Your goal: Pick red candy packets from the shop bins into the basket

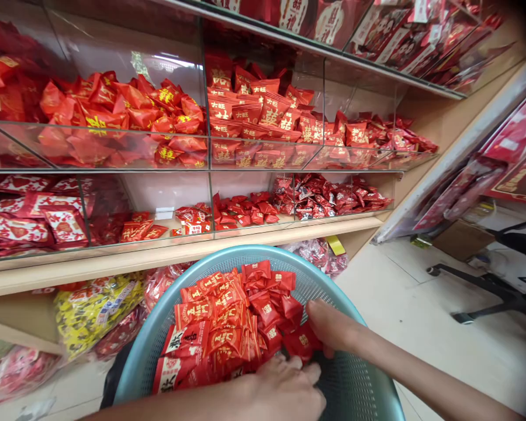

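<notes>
A teal perforated plastic basket (377, 386) holds rows of small red candy packets (228, 304) with gold or black and white print. My right hand (324, 324) reaches in from the right, its fingers curled around a red candy packet (301, 340) at the pile's right edge. Just below, my left hand (289, 386) comes in from the lower left. Its fingers are bent and closed down against the lower side of the packets. Whatever lies under the left fingertips is hidden by the hand.
Behind the basket, glass-fronted shelves (263, 234) hold heaps of red packets (127, 105). Below them lie a yellow bag of sweets (99, 310) and other plastic bags (319, 254). A black chair base (469, 292) stands on the tiled floor (403, 263) at right.
</notes>
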Demonstrator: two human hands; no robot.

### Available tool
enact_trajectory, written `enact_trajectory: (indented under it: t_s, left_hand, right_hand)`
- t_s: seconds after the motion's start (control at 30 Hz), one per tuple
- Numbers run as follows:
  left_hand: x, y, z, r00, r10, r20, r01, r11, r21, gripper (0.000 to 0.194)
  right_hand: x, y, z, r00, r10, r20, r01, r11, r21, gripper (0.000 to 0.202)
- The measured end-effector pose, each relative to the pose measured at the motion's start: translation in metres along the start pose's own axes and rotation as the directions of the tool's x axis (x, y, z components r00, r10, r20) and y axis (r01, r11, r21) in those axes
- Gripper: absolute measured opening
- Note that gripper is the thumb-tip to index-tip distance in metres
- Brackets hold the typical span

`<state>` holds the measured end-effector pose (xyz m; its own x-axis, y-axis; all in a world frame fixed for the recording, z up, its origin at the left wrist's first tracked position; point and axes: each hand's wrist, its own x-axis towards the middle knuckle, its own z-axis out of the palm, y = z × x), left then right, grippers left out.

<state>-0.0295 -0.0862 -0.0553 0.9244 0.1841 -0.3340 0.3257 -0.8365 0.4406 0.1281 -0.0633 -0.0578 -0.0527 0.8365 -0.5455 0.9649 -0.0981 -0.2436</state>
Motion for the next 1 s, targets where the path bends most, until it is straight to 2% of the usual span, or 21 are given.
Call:
enact_trajectory:
  t_s: [0.13,0.23,0.3,0.4,0.47,0.57,0.63,0.8,0.93,1.0]
  left_hand:
    - [0.016,-0.003,0.015,0.998,-0.055,0.005,0.054,0.987,0.150,0.037]
    - [0.016,-0.006,0.021,0.996,-0.090,-0.014,0.091,0.979,0.183,0.041]
    - [0.016,-0.008,0.022,0.995,-0.100,-0.016,0.101,0.978,0.185,0.042]
    - [0.017,-0.009,0.023,0.994,-0.109,-0.018,0.110,0.972,0.209,0.042]
    - [0.017,-0.010,0.022,0.993,-0.113,-0.042,0.119,0.967,0.225,0.041]
    - [0.014,-0.011,0.021,0.989,-0.117,-0.091,0.135,0.966,0.223,0.039]
    - [0.011,-0.012,0.020,0.987,-0.121,-0.102,0.141,0.966,0.219,0.037]
    - [0.009,-0.014,0.019,0.987,-0.094,-0.131,0.118,0.974,0.193,0.035]
    - [0.008,-0.014,0.017,0.989,-0.098,-0.114,0.118,0.975,0.186,0.034]
    - [0.007,-0.014,0.015,0.984,-0.097,-0.149,0.124,0.975,0.184,0.033]
  right_hand:
    - [-0.004,-0.004,-0.008,0.997,0.081,-0.001,-0.081,0.995,-0.066,0.009]
    - [-0.007,-0.007,-0.011,0.994,0.108,-0.025,-0.111,0.984,-0.136,0.027]
    - [-0.006,-0.009,-0.009,0.994,0.087,-0.069,-0.100,0.969,-0.225,0.037]
    - [-0.003,-0.012,-0.002,0.986,0.036,-0.166,-0.094,0.930,-0.356,0.026]
    - [-0.001,-0.012,0.002,0.973,0.014,-0.232,-0.109,0.910,-0.401,0.033]
    - [-0.006,-0.010,0.005,0.960,-0.035,-0.278,-0.091,0.901,-0.425,0.030]
    - [-0.014,-0.007,0.006,0.963,-0.053,-0.266,-0.070,0.898,-0.434,0.030]
    - [-0.029,-0.006,0.012,0.985,-0.083,-0.149,0.013,0.907,-0.421,0.024]
    - [-0.026,-0.010,0.013,0.987,-0.078,-0.141,0.008,0.897,-0.441,0.027]
    - [-0.022,-0.011,0.011,0.985,-0.093,-0.143,0.019,0.894,-0.448,0.027]
